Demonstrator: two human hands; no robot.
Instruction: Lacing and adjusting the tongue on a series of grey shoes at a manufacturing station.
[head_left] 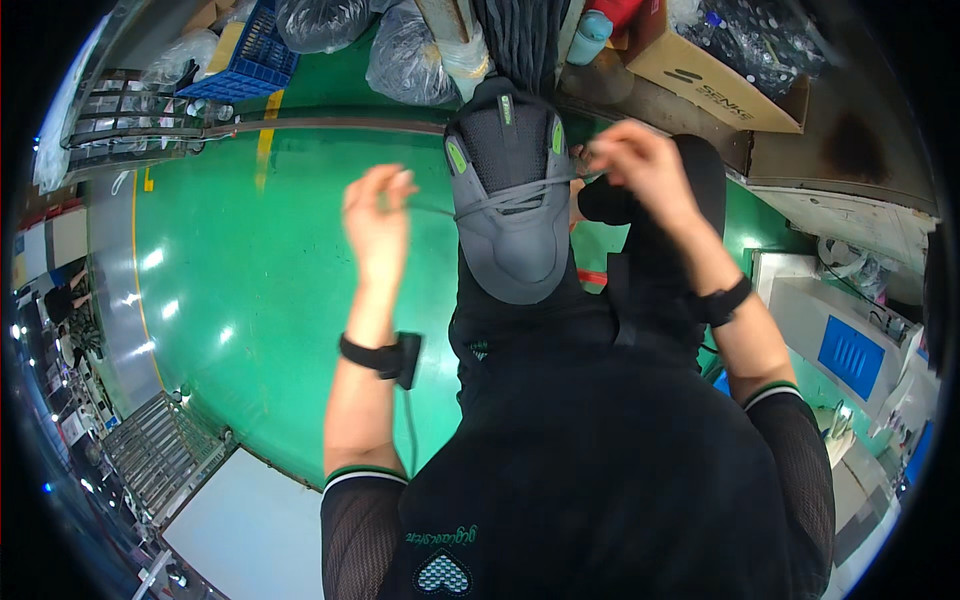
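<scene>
Clutter rings my head view: one blue crate (250, 55), two grey plastic sacks (405, 50), one cardboard box (715, 80) past the green floor (260, 290). One grey shoe (512, 205) sits centre, toe toward me, nothing blocking it. My left hand (378, 215) pinches one end of the grey lace (515, 195), fingers closed; my right hand (640, 160) pinches the other, pulled taut across the shoe.

Grey shoe (512, 190) with green accents, toe toward viewer, lace (500, 196) pulled sideways.
</scene>
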